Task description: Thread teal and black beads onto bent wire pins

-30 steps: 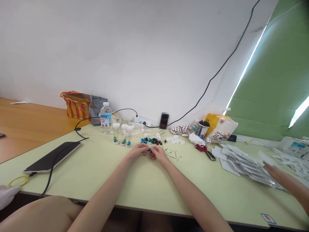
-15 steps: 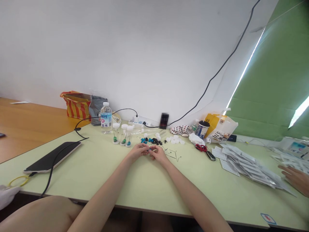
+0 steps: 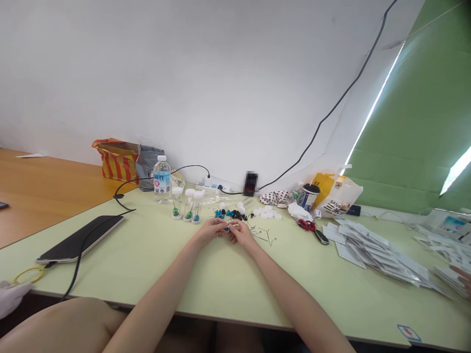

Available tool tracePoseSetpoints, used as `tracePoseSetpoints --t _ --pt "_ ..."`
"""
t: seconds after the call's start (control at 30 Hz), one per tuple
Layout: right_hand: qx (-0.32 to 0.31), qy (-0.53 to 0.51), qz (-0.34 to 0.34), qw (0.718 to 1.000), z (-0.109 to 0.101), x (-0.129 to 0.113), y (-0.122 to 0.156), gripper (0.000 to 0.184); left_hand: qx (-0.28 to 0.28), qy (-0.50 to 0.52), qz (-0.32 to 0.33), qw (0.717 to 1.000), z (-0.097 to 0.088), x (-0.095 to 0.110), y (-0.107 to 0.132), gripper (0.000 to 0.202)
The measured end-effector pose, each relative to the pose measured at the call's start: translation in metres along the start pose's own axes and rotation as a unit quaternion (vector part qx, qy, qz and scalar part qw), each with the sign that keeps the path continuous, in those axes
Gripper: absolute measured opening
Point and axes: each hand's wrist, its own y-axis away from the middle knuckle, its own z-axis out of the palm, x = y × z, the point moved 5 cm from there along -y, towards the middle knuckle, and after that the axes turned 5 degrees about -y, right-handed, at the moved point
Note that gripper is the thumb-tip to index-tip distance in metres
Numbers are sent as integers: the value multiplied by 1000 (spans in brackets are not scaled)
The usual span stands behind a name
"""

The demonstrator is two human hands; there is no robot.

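Observation:
My left hand point(image 3: 211, 230) and my right hand point(image 3: 239, 231) meet fingertip to fingertip over the pale green table point(image 3: 235, 279), both pinched on a small blue bead point(image 3: 227, 228) held between them. Just beyond my fingers lies a scatter of blue and black beads point(image 3: 231, 214). Thin bent wires point(image 3: 264, 235) rest to the right of my right hand. Three clear vials with white caps point(image 3: 187, 205), each holding a coloured bead, stand upright to the left of the beads.
A water bottle point(image 3: 162, 180), a striped bag point(image 3: 117, 159) and a power strip point(image 3: 213, 186) sit at the back. A tablet with a cable point(image 3: 80, 239) lies left. White caps point(image 3: 268, 212), red scissors point(image 3: 312, 228) and a paper cup point(image 3: 308, 196) are right. Stacked packets point(image 3: 379, 252) spread far right, with another person's fingertips point(image 3: 464, 271) at the edge.
My hands stay together on the bead, barely shifting. The other person's hand at the right has drawn back from the packets to the frame's edge.

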Motion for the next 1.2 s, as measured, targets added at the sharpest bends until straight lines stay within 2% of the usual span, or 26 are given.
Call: tracePoseSetpoints --t 0.2,0.37,0.47,0.63,0.8,0.93,1.2 --pt "16 2 -20 1000 -1 -5 1 44 -4 3 9 1000 1 2 1 26" --pt "9 -3 8 1000 -1 -1 1 42 -3 -5 3 1000 1 2 1 29" --pt "19 -5 -8 1000 -2 -2 0 42 0 -7 9 1000 1 2 0 29" --pt "-10 3 -7 1000 1 -1 0 40 -3 1 8 1000 1 1 -1 29" --pt "5 4 -17 1000 -1 -3 1 39 1 -4 11 1000 0 0 -1 29" --pt "-14 8 -17 1000 2 -5 2 36 -4 -7 9 1000 0 -1 -2 30" --pt "-1 7 -25 1000 0 -4 1 35 -2 -1 7 1000 -1 0 -1 29"
